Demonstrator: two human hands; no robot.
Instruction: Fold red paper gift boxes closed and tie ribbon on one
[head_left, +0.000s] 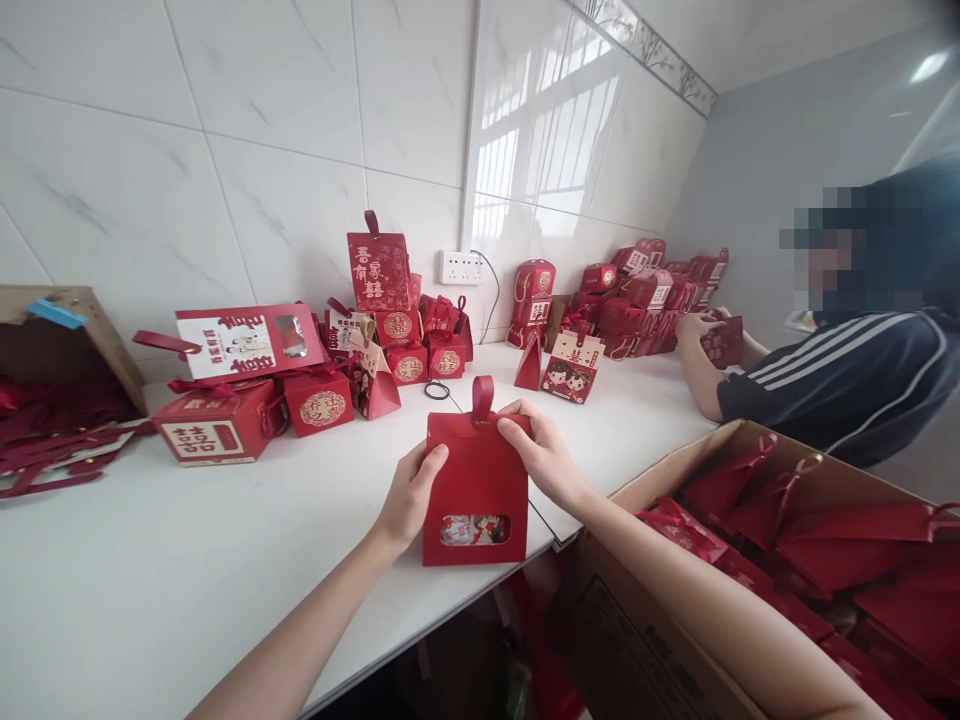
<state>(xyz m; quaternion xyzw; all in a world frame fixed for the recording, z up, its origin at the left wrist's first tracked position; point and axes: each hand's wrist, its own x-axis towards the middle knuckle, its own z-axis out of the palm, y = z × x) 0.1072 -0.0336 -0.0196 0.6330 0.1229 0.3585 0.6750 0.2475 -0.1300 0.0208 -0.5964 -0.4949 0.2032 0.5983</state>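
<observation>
Red paper gift bag with ribbon loop (pixel 474 485) is being held upright at the white counter's (pixel 187 580) front edge, gripped by left hand (pixel 411 497) and right hand (pixel 541 455) at its top corners, long axis vertical.

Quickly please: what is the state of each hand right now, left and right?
Left hand: closed in a grip on the left edge of the red gift bag.
Right hand: closed in a grip on the bag's top right corner.

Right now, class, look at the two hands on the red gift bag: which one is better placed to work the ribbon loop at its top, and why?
Probably the right hand. Its fingers rest on the top edge of the red gift bag, right beside the ribbon loop. The left hand grips lower down the bag's left side, steadying it.
</observation>
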